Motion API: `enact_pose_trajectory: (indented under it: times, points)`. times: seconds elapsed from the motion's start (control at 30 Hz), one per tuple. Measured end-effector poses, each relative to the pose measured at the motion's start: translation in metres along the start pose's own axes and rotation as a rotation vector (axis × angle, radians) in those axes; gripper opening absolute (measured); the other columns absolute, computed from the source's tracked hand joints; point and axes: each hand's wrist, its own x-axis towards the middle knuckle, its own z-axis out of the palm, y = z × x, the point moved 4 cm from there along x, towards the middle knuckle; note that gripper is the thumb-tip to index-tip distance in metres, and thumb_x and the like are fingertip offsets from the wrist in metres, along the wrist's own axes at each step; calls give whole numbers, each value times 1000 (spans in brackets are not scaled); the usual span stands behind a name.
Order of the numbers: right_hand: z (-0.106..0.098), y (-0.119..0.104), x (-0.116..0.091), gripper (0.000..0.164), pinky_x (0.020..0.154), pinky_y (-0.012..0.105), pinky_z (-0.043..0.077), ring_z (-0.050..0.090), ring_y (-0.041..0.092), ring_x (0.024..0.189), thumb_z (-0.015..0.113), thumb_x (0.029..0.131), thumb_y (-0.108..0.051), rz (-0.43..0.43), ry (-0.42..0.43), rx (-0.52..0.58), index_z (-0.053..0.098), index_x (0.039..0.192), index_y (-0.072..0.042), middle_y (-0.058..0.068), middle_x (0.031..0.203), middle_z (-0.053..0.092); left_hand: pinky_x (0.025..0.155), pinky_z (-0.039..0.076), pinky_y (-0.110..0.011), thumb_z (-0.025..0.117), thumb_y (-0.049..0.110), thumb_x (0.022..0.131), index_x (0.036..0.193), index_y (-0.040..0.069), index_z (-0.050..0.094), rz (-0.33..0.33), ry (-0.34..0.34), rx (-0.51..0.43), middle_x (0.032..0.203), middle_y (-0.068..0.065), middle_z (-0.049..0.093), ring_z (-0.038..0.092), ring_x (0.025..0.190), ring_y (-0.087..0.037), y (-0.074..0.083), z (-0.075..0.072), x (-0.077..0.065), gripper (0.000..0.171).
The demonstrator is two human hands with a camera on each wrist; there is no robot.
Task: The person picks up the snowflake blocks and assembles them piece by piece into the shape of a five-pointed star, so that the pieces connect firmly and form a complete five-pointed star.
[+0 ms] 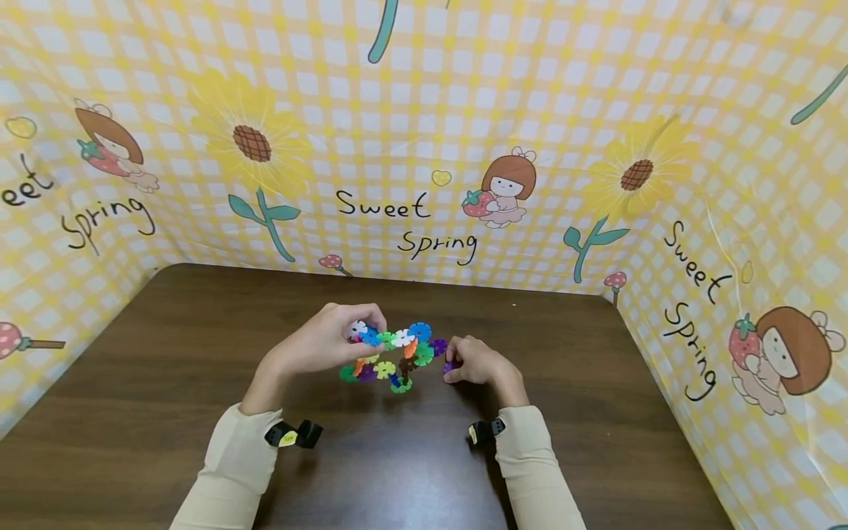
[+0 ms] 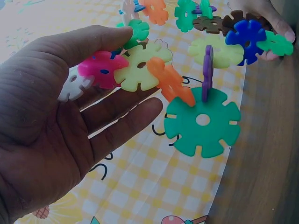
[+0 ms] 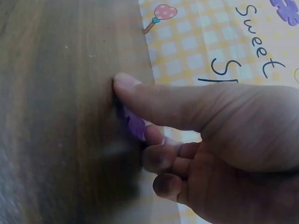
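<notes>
My left hand point(image 1: 324, 340) grips a linked chain of colourful plastic snowflake discs point(image 1: 386, 369) above the table. In the left wrist view, the thumb and fingers hold the chain near a pink disc point(image 2: 103, 70) and a pale yellow one point(image 2: 140, 66). An orange disc point(image 2: 169, 80), an upright purple disc point(image 2: 208, 74) and a green disc point(image 2: 202, 128) hang past the fingertips. To the right of the chain, my right hand point(image 1: 475, 361) pinches a loose purple snowflake disc point(image 3: 134, 125) between thumb and curled fingers, low at the tabletop. Most of that disc is hidden by the fingers.
A dark brown wooden table point(image 1: 583, 442) lies under both hands. Yellow checked cloth point(image 1: 411, 132) printed with flowers and lettering rises along the table's back and both sides. Each wrist wears a black strap camera, such as the left one point(image 1: 294, 434).
</notes>
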Motion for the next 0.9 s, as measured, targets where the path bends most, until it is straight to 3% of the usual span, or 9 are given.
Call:
enact_pose_trajectory:
  times: [0.17,0.43,0.7,0.9]
  points:
    - [-10,2,-4,21,71,31,45,52,17,79,77,89,-11,-10,66,54,57,95,-8,2,86,58,52,46,-26,78,16,89,102,21,64,-9,-10,-2,91,5,65,55,58,-11,1,0,0,20]
    - [-32,-14,-15,5,60,27,48,60,14,67,70,95,-12,-191,183,207,67,96,-8,0,75,64,60,54,-29,78,16,89,101,22,64,-17,-15,-3,87,6,65,59,72,-15,1,1,0,20]
    - [-46,-39,-23,19,59,27,47,58,18,67,59,103,-26,-344,314,344,63,93,-11,4,75,63,63,55,-29,79,17,89,101,21,64,-6,1,-14,88,6,66,60,74,-16,1,1,0,20]
    - [-48,-61,-27,16,61,27,48,56,17,69,54,105,-22,-412,341,431,64,100,-10,3,81,61,69,56,-30,78,22,89,107,21,64,43,52,-29,92,8,68,63,78,-13,4,5,4,23]
